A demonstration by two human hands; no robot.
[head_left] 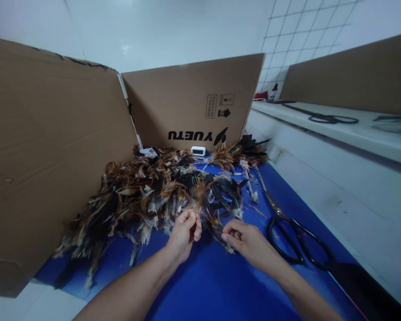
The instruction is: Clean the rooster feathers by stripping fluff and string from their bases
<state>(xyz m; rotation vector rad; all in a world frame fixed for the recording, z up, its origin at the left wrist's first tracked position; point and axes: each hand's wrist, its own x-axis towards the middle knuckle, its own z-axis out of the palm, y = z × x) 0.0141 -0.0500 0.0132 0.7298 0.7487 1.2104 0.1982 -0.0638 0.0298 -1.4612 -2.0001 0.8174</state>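
Note:
My left hand (186, 232) is closed in a pinch near the middle of the blue table. Brown feathers (198, 194) fan out just above its fingertips, and they appear to be held at their base. My right hand (243, 238) is a little to the right, its thumb and fingers curled together. A dark feather tuft (217, 227) lies beside those fingertips; whether the right fingers hold anything is hidden. Behind both hands spreads a large heap of brown, black and pale feathers (133, 191). Black-handled scissors (287, 232) lie right of my right hand, blades pointing away.
Cardboard panels stand at the left (53, 156) and back (180, 107) of the blue table (200, 285). A small white digital display (198, 151) sits before the back panel. Thin sticks (250, 183) lie near the scissors. More scissors (332, 119) rest on the white ledge (307, 111).

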